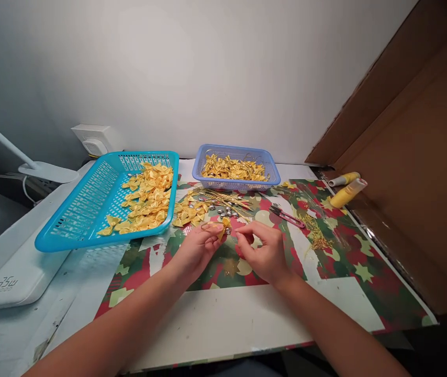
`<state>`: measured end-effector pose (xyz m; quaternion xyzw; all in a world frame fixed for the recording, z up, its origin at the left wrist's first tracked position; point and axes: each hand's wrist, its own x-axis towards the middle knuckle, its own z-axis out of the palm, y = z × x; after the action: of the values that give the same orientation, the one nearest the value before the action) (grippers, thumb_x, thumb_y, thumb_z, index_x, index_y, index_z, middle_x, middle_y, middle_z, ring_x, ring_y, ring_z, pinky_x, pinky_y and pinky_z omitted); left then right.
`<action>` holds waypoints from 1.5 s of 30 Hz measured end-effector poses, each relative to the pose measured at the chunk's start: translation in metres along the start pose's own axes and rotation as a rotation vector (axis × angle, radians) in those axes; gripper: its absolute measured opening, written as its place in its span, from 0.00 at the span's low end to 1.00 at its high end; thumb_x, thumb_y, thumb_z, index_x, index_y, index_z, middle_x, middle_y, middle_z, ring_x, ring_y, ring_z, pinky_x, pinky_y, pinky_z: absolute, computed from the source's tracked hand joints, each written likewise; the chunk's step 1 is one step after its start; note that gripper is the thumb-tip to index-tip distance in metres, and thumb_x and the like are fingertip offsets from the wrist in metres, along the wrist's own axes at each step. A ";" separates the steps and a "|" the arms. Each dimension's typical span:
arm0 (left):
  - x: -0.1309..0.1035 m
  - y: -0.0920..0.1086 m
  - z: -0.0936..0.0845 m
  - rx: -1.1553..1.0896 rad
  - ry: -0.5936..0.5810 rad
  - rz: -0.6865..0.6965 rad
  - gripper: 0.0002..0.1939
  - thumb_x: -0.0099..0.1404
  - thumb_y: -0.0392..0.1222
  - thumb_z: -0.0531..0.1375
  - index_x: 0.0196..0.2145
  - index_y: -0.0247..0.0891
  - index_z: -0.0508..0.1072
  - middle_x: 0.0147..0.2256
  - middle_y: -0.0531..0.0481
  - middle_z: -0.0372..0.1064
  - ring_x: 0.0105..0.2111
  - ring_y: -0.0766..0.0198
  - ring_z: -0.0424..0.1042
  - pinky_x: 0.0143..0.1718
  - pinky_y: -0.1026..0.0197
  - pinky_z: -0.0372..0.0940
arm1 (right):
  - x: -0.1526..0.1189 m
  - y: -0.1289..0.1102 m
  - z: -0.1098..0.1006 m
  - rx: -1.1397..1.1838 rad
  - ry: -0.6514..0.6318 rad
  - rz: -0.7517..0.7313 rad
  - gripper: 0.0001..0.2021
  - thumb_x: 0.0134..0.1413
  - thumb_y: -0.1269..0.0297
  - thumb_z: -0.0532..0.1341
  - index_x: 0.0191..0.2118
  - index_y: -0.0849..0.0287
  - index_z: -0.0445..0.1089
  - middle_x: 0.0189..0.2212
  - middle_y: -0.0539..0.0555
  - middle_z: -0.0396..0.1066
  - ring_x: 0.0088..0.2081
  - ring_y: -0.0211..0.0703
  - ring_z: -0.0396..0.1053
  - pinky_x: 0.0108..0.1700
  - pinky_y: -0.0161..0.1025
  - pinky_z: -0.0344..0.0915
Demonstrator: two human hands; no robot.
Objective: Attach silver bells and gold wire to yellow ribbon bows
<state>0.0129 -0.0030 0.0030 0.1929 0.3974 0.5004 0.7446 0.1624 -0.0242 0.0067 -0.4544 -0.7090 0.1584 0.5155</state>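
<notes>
My left hand (202, 247) pinches a yellow ribbon bow (225, 224) with a loop of gold cord (208, 226) standing out on its left. A small silver jingle bell (228, 231) shows at the bow's lower right. Close by on the right, my right hand (265, 250) has thumb and index finger pressed together, level with the bell; what lies between the fingertips is too small to make out. Just beyond both hands are loose silver bells (227, 211), a bundle of gold cords (231, 198) and a heap of yellow bows (190, 212).
A turquoise basket (78, 196) of bows stands on the left, a blue-violet basket (239, 183) of corded bows at the back. Pink-handled snips (292, 219) and gold clippings (320, 238) lie right, near yellow rolls (345, 193). A white power bank (15, 280) sits front left; cardboard (415, 173) bounds the right.
</notes>
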 end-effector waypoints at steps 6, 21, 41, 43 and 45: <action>0.001 0.001 -0.002 -0.057 -0.035 -0.056 0.05 0.46 0.29 0.67 0.23 0.31 0.74 0.25 0.52 0.70 0.28 0.69 0.69 0.32 0.67 0.68 | -0.001 0.000 0.000 0.008 0.006 -0.012 0.08 0.50 0.75 0.58 0.24 0.59 0.68 0.19 0.48 0.67 0.21 0.35 0.59 0.26 0.35 0.60; 0.001 0.002 -0.004 -0.006 -0.073 -0.077 0.06 0.43 0.30 0.69 0.20 0.32 0.75 0.25 0.52 0.71 0.29 0.68 0.70 0.34 0.66 0.67 | -0.001 -0.001 -0.002 -0.031 -0.009 0.002 0.09 0.51 0.73 0.56 0.24 0.57 0.68 0.18 0.48 0.66 0.22 0.36 0.59 0.27 0.36 0.61; -0.003 0.006 0.000 0.238 -0.112 0.068 0.07 0.46 0.35 0.69 0.22 0.33 0.74 0.25 0.51 0.70 0.30 0.66 0.68 0.35 0.65 0.65 | 0.000 -0.001 -0.008 -0.071 -0.063 -0.038 0.09 0.50 0.75 0.55 0.23 0.57 0.66 0.19 0.48 0.67 0.21 0.35 0.60 0.28 0.36 0.61; -0.003 0.006 -0.001 0.253 -0.118 0.072 0.07 0.47 0.36 0.69 0.21 0.34 0.74 0.24 0.51 0.69 0.29 0.66 0.68 0.34 0.66 0.64 | 0.001 0.000 -0.008 -0.067 -0.076 -0.040 0.09 0.50 0.75 0.55 0.24 0.57 0.67 0.19 0.48 0.67 0.21 0.36 0.60 0.29 0.36 0.62; -0.003 0.006 -0.001 0.255 -0.121 0.060 0.07 0.46 0.35 0.69 0.21 0.34 0.74 0.24 0.51 0.69 0.29 0.67 0.67 0.34 0.66 0.63 | 0.001 0.001 -0.008 -0.055 -0.085 -0.036 0.09 0.50 0.75 0.56 0.24 0.57 0.67 0.19 0.48 0.67 0.22 0.36 0.61 0.29 0.37 0.62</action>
<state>0.0081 -0.0027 0.0081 0.3274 0.4064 0.4553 0.7214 0.1701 -0.0248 0.0105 -0.4482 -0.7425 0.1488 0.4750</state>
